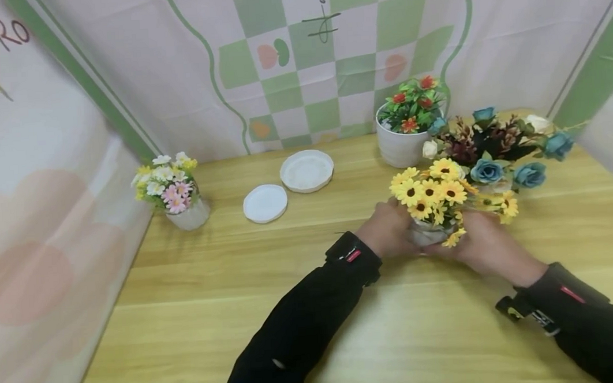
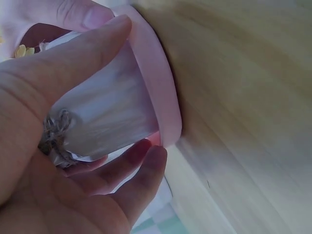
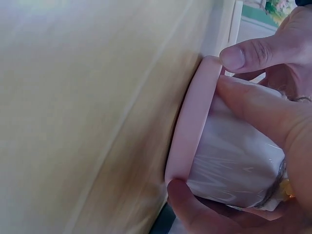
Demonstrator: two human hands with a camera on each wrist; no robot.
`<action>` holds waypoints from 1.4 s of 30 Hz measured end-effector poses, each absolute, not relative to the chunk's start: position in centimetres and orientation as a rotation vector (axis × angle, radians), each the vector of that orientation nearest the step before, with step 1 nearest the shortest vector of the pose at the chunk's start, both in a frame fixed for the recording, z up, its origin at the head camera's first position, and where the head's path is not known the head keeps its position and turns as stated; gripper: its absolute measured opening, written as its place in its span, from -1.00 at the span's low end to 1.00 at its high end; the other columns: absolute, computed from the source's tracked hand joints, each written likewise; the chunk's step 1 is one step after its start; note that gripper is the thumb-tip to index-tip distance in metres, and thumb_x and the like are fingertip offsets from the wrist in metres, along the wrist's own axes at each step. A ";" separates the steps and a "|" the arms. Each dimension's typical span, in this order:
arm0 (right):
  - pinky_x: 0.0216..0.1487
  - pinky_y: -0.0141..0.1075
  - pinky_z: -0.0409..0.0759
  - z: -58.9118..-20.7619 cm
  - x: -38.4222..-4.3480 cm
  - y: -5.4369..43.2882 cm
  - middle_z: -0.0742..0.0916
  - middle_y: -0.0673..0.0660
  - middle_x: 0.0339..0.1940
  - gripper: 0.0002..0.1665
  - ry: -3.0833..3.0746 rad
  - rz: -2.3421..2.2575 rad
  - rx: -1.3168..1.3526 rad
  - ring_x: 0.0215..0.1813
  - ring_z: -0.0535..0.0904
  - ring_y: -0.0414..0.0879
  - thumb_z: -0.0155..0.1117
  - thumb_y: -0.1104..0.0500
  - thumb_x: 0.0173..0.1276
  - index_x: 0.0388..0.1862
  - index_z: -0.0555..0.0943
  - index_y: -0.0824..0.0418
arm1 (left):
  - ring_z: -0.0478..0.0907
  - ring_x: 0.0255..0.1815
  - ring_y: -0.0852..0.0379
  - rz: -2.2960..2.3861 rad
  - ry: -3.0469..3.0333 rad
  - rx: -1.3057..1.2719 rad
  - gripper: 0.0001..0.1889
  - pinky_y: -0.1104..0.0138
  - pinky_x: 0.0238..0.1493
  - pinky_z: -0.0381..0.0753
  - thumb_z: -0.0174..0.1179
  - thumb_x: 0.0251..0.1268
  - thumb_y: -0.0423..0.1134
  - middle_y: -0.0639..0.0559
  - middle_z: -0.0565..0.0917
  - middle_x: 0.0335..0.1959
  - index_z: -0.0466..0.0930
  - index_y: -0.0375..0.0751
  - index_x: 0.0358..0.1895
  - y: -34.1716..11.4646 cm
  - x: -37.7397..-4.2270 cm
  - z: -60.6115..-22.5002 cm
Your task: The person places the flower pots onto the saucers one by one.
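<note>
Pot [image 1: 429, 235] of yellow flowers [image 1: 429, 192]: looks light and stiff, maybe slippery, could break if dropped; best held low round sides, away from flowers
Pot white, shiny, with string bow [image 2: 58, 129]; bottom at pink dish [image 2: 163, 92], on right part of table [image 1: 198, 313]
Left hand [image 1: 389, 230]: thumb and fingers curled round pot, tips on dish; right hand [image 1: 488, 242] same from other side
Behind: blue roses [image 1: 487, 171], red flowers [image 1: 409, 125]; leftward: 2 white plates [image 1: 307, 171], pink flowers [image 1: 177, 197]
</note>
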State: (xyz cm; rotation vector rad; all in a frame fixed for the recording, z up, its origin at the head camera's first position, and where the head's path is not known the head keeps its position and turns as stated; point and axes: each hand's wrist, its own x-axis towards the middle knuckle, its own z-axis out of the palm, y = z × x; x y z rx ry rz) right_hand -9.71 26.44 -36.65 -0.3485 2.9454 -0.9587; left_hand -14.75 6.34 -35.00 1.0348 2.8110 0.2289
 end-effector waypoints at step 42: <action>0.25 0.50 0.43 -36.2 -11.4 30.8 0.53 0.59 0.39 0.22 3.026 -0.921 -0.236 0.30 0.48 0.58 0.78 -0.04 0.02 0.56 0.35 0.37 | 0.46 0.30 0.19 0.304 2.839 0.850 -0.09 0.54 0.26 0.50 0.65 0.00 0.14 0.14 0.52 0.38 0.43 0.01 0.44 12.5 -17.3 -34.5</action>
